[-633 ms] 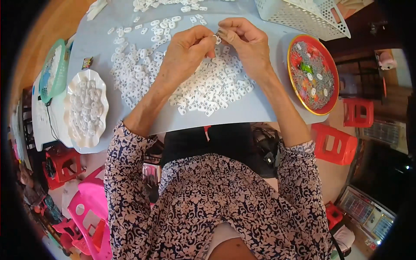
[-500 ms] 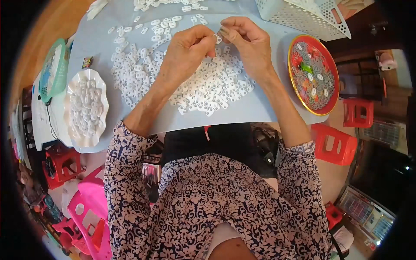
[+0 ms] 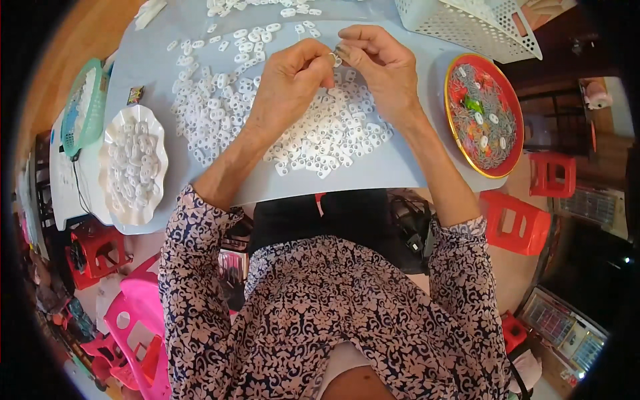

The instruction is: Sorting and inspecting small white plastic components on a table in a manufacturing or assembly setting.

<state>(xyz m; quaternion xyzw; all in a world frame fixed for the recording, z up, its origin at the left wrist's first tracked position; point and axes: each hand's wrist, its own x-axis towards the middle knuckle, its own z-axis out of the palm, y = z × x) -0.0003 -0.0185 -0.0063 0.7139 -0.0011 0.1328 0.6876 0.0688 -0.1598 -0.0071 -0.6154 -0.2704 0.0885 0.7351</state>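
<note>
Pinching a small white piece (image 3: 336,61) above the far side of a broad pile (image 3: 327,133) of similar two-holed pieces, a person's left hand (image 3: 297,72) holds thumb and fingertips narrowed around it. The right hand (image 3: 383,65) meets it there, thumb and forefinger drawn close; fingers hide whether these grip the piece or something finer. So slight a grip could slip if the two hands pull unevenly, and a dropped piece would probably be lost among its lookalikes. Stray pieces could skid off the table (image 3: 383,175) if a forearm sweeps the pile's near side. Right of the pile, a red, gold-rimmed tray (image 3: 512,152) of small grey pieces could tip if an elbow catches it; left of the pile, a full scalloped white dish (image 3: 137,217) could spill likewise.
</note>
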